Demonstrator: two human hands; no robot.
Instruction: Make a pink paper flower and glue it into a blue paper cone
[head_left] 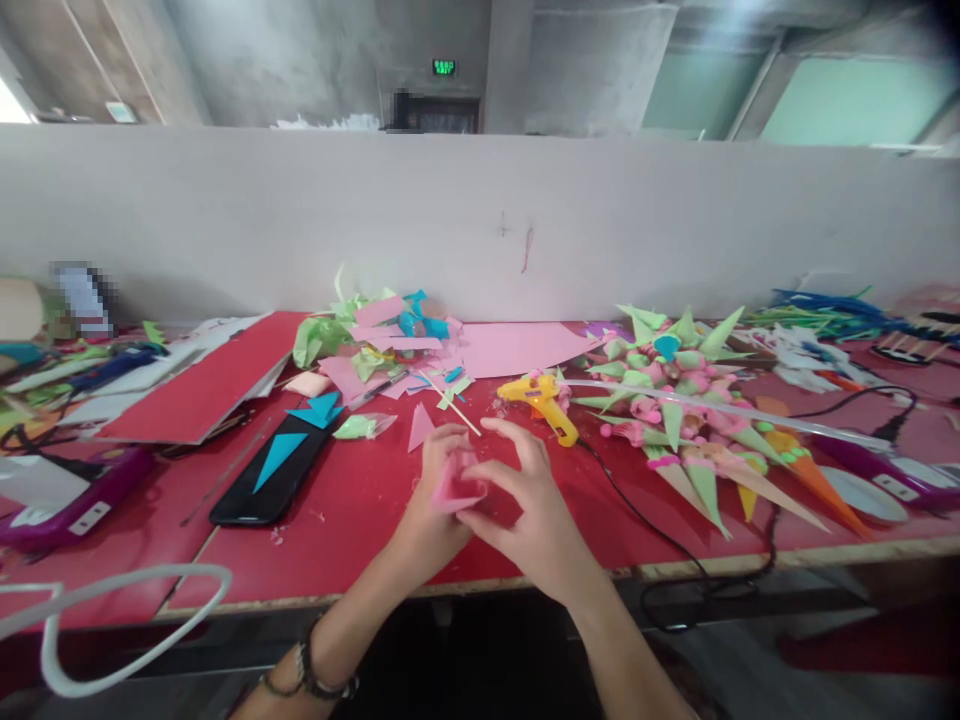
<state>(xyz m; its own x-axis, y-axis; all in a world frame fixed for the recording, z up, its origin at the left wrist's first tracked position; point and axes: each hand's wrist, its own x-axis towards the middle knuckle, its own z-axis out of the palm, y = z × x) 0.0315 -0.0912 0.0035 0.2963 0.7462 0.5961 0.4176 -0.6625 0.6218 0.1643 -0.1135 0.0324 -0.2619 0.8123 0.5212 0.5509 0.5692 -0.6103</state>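
Pink paper (456, 492) held, lower centre of frame.
Left hand (429, 505) clamped on it; right hand (534, 495) curved at its edge, grip cannot be confirmed. Glue gun (559, 424) lies right of centre.

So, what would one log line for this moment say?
left hand: holds pink paper | right hand: at pink paper, contact unclear | glue gun: on table, unheld | phone: under blue paper
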